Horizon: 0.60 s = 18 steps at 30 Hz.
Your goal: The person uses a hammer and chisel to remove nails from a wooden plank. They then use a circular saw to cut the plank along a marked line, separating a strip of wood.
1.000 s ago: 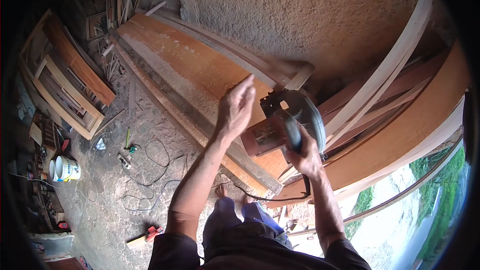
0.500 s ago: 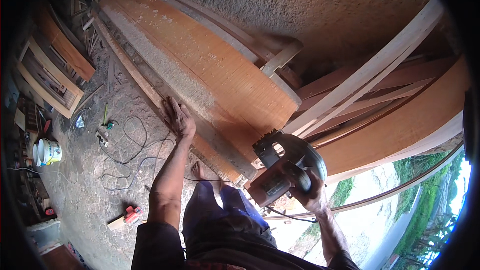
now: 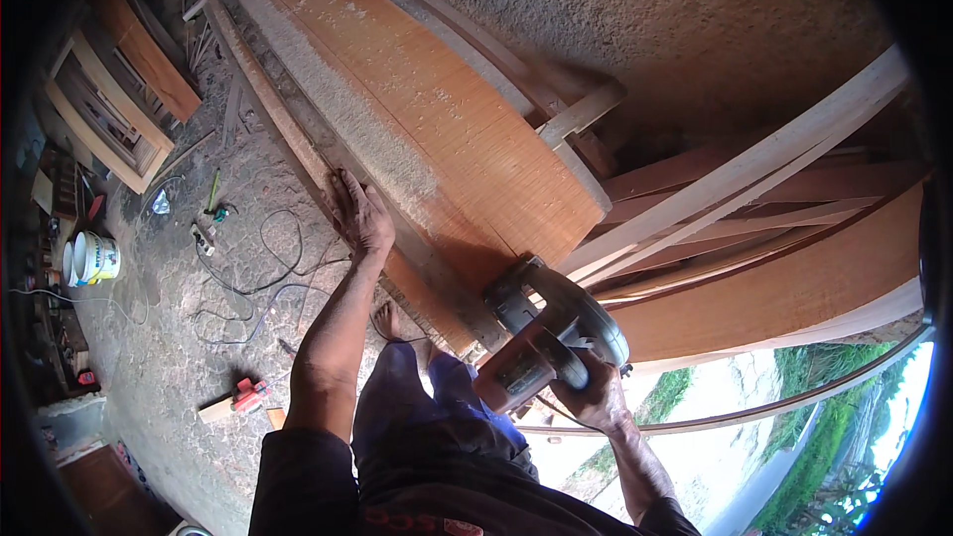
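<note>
My right hand (image 3: 596, 392) is wrapped round the rear handle of a dark circular saw (image 3: 531, 362). The saw's base meets the near end of a wide orange-brown plank (image 3: 437, 129), close to a dark line running along it. Sawdust is spread over the plank's left part. My left hand (image 3: 361, 213) lies open, fingers stretched over the narrow wooden beam (image 3: 288, 139) beside the plank. The saw's blade cannot be seen.
Long boards (image 3: 794, 278) lean at the right, near a rough wall (image 3: 645, 10). A cable (image 3: 268, 283) loops across the floor. Wooden frames (image 3: 119, 129) and a white bucket (image 3: 96, 256) stand at the left. A red tool (image 3: 248, 395) lies by my left arm.
The whole view has shifted a little. The saw has moved left and tilted slightly against the plank's end, my right hand still round its handle. My left hand keeps its place on the beam.
</note>
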Motion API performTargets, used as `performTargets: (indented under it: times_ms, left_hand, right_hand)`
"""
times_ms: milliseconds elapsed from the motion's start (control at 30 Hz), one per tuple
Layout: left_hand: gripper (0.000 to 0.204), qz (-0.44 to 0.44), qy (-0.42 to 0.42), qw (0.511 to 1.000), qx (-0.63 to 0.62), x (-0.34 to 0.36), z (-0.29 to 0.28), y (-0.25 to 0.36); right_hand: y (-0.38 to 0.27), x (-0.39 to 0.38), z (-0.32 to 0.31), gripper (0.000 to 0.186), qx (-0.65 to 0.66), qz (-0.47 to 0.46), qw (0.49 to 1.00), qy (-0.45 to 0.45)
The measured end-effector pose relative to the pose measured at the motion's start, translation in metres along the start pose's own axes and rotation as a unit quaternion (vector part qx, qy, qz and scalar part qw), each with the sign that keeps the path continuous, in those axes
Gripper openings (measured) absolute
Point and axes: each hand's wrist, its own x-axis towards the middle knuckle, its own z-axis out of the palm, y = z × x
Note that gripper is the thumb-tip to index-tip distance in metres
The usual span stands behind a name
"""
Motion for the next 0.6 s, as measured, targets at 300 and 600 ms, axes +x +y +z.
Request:
performTargets:
  times_ms: [300, 600]
  left_hand:
    - [0.065, 0.003, 0.009, 1.000, 0.009, -0.001, 0.005, -0.003]
    - [0.065, -0.011, -0.003, 1.000, 0.004, -0.002, 0.003, -0.001]
  right_hand:
    - [0.002, 0.009, -0.003, 0.047, 0.010, 0.009, 0.997, -0.070]
    - [0.016, 0.011, -0.004, 0.048, 0.040, -0.003, 0.993, -0.115]
